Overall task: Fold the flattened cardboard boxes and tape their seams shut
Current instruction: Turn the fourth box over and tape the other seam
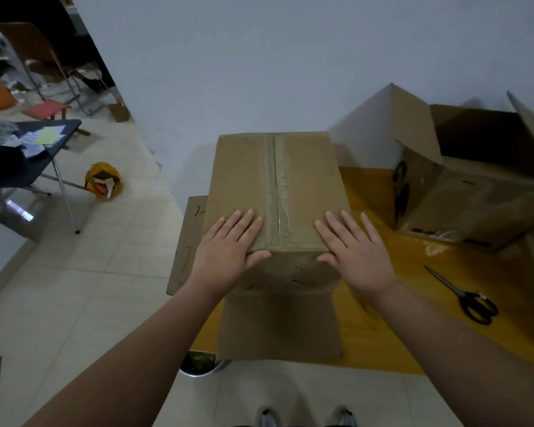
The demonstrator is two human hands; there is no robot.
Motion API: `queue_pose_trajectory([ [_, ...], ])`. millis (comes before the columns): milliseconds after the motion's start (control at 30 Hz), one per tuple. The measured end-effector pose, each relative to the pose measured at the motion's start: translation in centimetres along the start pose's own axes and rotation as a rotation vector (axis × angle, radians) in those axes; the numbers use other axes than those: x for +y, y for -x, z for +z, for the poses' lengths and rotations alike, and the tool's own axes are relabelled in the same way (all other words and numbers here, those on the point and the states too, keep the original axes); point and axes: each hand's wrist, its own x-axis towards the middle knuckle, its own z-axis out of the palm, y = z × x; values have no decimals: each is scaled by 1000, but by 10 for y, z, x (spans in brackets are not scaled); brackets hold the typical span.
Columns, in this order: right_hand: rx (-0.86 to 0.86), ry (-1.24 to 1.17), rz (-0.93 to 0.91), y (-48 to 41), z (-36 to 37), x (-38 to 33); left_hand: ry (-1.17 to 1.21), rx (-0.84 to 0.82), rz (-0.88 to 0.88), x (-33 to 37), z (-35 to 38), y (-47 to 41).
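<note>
A brown cardboard box (244,180) stands on the yellow table (429,318) in front of me, its top flaps closed along a worn centre seam (276,192) with torn tape residue. My left hand (228,248) lies flat on the near left of the top, fingers spread, thumb over the front edge. My right hand (352,251) lies flat on the near right in the same way. Loose bottom flaps stick out toward me (278,328) and to the left (185,241). No tape roll is in view.
A larger open cardboard box (475,192) lies on the table at the right, flaps up. Black scissors (466,297) rest on the table at right. A white wall is behind. On the tiled floor at left are a folding table (43,143), chairs and a yellow bag (102,180).
</note>
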Motion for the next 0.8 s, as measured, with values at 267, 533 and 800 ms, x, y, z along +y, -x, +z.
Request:
queue_pose_trajectory([
  [267, 46, -292, -35, 6, 8, 17, -13, 19, -55, 11, -1, 1],
  [533, 148, -709, 267, -8, -7, 6, -37, 53, 149, 84, -1, -40],
  [800, 167, -478, 474, -21, -6, -13, -144, 100, 276, 52, 4, -31],
])
